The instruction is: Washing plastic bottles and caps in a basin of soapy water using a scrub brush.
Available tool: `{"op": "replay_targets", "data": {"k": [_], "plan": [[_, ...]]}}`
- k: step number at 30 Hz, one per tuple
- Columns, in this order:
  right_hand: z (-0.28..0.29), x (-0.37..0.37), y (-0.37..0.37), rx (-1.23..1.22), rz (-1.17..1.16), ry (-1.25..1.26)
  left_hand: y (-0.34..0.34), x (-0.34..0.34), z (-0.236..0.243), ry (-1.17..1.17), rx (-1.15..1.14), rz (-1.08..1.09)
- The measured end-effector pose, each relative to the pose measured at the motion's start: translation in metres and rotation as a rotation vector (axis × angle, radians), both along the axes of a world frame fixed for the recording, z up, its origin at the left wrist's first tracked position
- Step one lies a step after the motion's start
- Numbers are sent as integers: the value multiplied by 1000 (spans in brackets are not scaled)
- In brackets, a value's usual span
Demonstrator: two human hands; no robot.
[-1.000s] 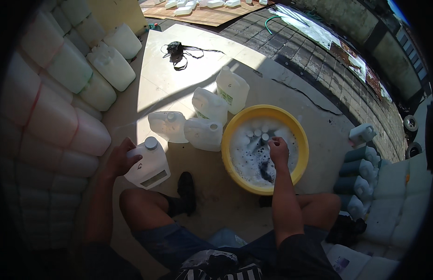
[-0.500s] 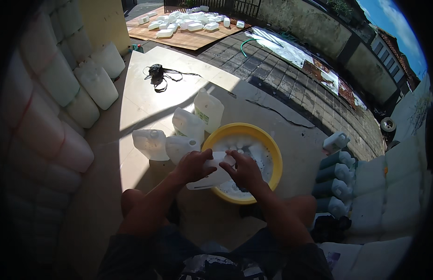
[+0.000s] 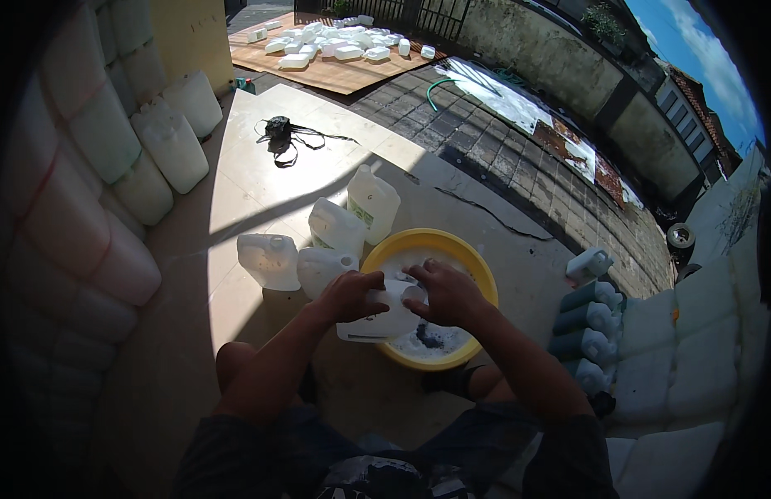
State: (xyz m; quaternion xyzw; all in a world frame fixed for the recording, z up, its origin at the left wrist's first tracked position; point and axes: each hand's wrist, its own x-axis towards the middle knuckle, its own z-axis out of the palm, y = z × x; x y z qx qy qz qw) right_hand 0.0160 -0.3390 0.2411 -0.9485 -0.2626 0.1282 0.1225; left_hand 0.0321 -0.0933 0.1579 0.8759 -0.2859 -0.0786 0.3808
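Note:
Over the near left part of a yellow basin (image 3: 490, 287) of foamy water, I hold a translucent white plastic jug (image 3: 377, 326) lying on its side. My left hand (image 3: 352, 297) is closed round the jug's handle side. My right hand (image 3: 445, 293) has its thumb and fingers on the round white cap (image 3: 413, 296) at the jug's neck. A dark, blurred item (image 3: 428, 336) lies in the suds below. Just left of the basin are several similar jugs, among them an upright jug (image 3: 374, 202) and one close to my left hand, a whitish jug (image 3: 321, 268).
Large stacked containers (image 3: 94, 200) line the left side. To the right stands a row of teal-filled jugs (image 3: 586, 320). Ahead lie a black strapped item (image 3: 279, 130) and a thin dark cord (image 3: 493, 212). Many white jugs cover a brown sheet (image 3: 344, 76) farther off.
My right hand has turned on the cap, and its forearm has swung outward to the right. The left hand keeps its hold. The whole view has shifted slightly.

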Motion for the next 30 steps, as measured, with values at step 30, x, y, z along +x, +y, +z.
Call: {"op": "replay_targets", "data": {"k": [30], "plan": [[-46, 48, -64, 864, 64, 525, 3, 7, 12, 77, -13, -25]]}}
